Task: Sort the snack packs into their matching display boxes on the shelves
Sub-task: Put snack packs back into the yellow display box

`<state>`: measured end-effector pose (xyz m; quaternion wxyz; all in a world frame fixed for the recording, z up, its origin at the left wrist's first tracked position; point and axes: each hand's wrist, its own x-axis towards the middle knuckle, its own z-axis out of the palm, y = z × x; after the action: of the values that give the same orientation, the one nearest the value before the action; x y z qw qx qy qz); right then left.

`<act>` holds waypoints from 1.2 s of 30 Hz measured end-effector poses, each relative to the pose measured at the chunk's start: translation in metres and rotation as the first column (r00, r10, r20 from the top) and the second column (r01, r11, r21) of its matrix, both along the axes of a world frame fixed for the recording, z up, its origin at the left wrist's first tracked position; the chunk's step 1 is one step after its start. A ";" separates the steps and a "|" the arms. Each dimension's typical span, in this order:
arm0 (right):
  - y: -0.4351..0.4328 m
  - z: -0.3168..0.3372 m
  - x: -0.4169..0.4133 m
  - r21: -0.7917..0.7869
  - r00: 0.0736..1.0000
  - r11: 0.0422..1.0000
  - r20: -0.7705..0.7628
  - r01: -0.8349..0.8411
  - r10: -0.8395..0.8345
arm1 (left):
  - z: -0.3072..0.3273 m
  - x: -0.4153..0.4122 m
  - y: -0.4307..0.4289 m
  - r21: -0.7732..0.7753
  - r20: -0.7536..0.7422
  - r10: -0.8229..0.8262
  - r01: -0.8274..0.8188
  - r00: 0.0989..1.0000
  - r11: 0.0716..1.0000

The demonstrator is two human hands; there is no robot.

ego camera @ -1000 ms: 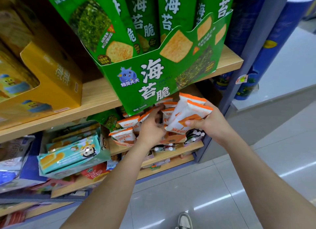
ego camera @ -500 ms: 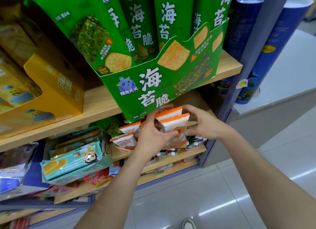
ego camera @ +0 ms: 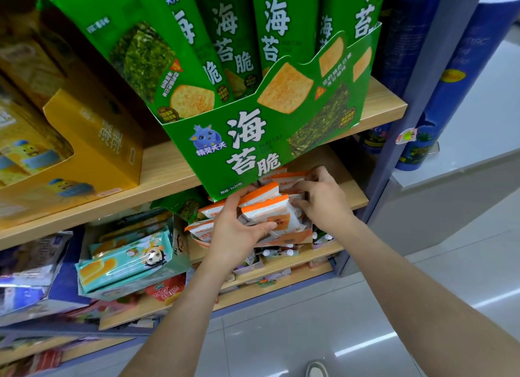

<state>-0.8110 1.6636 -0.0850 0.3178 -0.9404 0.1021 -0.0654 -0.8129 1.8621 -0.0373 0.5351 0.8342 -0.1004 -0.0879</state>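
Grip: left hand (ego camera: 233, 236) clamps 2 orange packs (ego camera: 267, 214) | right hand (ego camera: 323, 205) pinches 1 rear pack (ego camera: 287, 178)

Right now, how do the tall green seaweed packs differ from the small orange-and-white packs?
The tall green seaweed packs stand upright in a green box on the upper shelf, untouched; the small orange-and-white packs lean crowded on the shelf below, where the left hand and right hand hold some. The green packs are clearly larger. Both sit in display boxes.
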 end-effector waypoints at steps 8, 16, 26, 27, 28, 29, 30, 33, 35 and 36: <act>-0.010 0.002 -0.004 0.594 0.939 0.797 0.199 0.112 -0.280 | 0.007 0.007 -0.008 0.109 0.069 -0.078 0.070 0.995 0.992; -0.006 0.023 -0.016 0.886 0.993 0.464 0.049 0.006 -0.107 | 0.015 0.023 -0.027 0.380 0.124 -0.266 0.202 0.956 0.903; 0.009 0.018 -0.024 0.577 0.988 0.808 0.146 -0.124 0.047 | -0.010 0.014 -0.017 0.103 0.110 -0.045 0.033 0.993 0.994; 0.009 0.017 -0.025 0.579 0.990 0.807 0.132 -0.117 0.048 | -0.014 0.012 -0.008 0.101 0.121 0.008 -0.020 0.993 0.995; 0.008 0.016 -0.025 0.589 0.992 0.801 0.116 -0.105 0.045 | -0.020 0.011 0.001 0.172 0.170 0.043 -0.073 0.984 0.982; 0.008 0.015 -0.025 0.596 0.994 0.797 0.104 -0.094 0.039 | -0.026 0.010 0.010 0.300 0.235 0.041 -0.112 0.971 0.947; 0.008 0.015 -0.025 0.603 0.994 0.793 0.100 -0.086 0.033 | -0.031 0.010 0.018 0.451 0.294 -0.010 -0.130 0.956 0.883; 0.008 0.009 -0.024 0.626 0.994 0.775 0.104 -0.090 0.032 | -0.046 0.011 0.025 0.807 0.244 -0.234 -0.064 0.941 0.587; 0.008 0.008 -0.026 0.616 0.994 0.782 0.096 -0.092 0.041 | -0.047 0.015 0.018 0.874 0.192 -0.262 -0.043 0.946 0.484; 0.007 0.007 -0.026 0.601 0.994 0.793 0.096 -0.101 0.054 | -0.047 0.021 0.015 0.876 0.177 -0.248 -0.037 0.953 0.481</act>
<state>-0.8372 1.6707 -0.0785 0.6072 -0.7900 0.0674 -0.0508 -0.7922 1.8771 -0.0839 0.0128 0.9849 -0.1679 -0.0410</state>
